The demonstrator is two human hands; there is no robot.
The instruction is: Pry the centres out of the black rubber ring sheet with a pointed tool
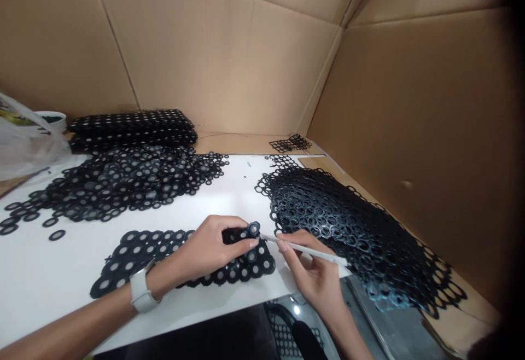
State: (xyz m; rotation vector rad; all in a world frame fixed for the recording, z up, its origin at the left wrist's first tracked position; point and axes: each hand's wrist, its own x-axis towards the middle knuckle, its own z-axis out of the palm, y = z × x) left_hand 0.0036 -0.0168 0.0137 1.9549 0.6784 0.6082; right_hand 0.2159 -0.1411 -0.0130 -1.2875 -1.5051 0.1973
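The left hand (213, 248) pinches up a black punched sheet (180, 256) on the white worktop (41, 278). The right hand (314, 272), closed around a white stick (305, 249), seems mid-poke at one ring; it likely needs steady aim.

Under my left fingertips (246, 244) lies a black perforated sheet (172, 253), matt and rubbery-looking; my right fingers (287, 245) pinch a smooth white pen-like tool (311, 250). Beyond that tool, the heaped black punched webbing (353, 228) looks glossier. The tabletop (49, 278) beneath is smooth white, the walls (229, 59) matt brown cardboard.
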